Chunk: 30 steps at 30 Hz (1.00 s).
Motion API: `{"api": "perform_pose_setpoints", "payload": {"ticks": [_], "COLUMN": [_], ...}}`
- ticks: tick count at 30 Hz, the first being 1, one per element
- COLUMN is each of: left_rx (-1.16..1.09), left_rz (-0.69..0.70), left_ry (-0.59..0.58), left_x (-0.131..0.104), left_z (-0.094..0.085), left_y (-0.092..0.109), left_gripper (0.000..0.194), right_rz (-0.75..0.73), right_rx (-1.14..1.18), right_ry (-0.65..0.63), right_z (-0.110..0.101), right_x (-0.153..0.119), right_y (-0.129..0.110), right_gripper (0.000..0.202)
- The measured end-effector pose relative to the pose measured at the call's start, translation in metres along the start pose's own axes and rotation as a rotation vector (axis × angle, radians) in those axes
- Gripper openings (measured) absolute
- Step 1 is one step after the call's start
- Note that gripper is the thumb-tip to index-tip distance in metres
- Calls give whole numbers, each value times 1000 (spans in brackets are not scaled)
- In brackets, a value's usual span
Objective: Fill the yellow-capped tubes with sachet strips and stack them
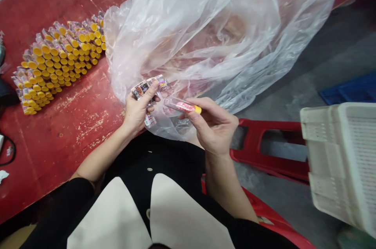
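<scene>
Between the thumb and fingers of my right hand is a clear tube with a yellow cap and small pink and white pieces inside. Its clear end points left, toward my other hand. My left hand is closed on several printed wrappers, whose patterned ends stick out above and below the fingers. The tube and the wrappers are close but appear apart. Under and behind both hands spreads a large clear plastic bag, crumpled over the table edge and my lap.
Many yellow-capped tubes lie stacked on the red table at left, caps facing me. To the right stand a red stool and a white plastic basket. A blue object lies on the floor beyond.
</scene>
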<state>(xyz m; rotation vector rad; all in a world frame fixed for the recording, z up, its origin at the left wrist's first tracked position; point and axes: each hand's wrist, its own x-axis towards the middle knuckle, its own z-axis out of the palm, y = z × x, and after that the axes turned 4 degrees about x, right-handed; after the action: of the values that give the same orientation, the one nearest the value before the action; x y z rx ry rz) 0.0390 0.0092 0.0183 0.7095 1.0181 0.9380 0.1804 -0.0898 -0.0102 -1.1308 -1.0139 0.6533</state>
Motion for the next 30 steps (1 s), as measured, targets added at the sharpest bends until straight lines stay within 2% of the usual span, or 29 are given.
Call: {"api": "perform_pose_setpoints", "payload": {"ticks": [4,8,14,17,22,24,27,28,30], "left_rx": [11,16,20,51,69,61,29,16,3], "left_rz": [-13,-24,-6,1,-7,-6,17,24,26], "left_ry": [10,-41,-119,-110,-127,-152,-179,-179,-167], "left_x": [-4,-7,-11,-12,-13,-13,-13,-14,-14], "left_z": [0,0,2,2,-1,-1,-2,-2,-2], "left_y": [0,2,3,4,4,3,1,1,-1], "left_gripper": [35,35,39,40,42,45,48,49,51], "right_rz": [-4,-10,-189,-167,94,67,-61,-50,68], "right_rx": [-87,-151,-342,-266,146,111,-55,-46,95], "right_ry": [35,65,108,135,114,167,285,304,304], "right_z": [1,1,2,6,17,22,30,33,37], "right_x": [1,-2,-7,-10,-17,-20,-23,-24,-25], "right_y": [1,1,-5,-2,6,6,3,3,5], "right_gripper": [24,26,34,36,28,29,36,35,32]}}
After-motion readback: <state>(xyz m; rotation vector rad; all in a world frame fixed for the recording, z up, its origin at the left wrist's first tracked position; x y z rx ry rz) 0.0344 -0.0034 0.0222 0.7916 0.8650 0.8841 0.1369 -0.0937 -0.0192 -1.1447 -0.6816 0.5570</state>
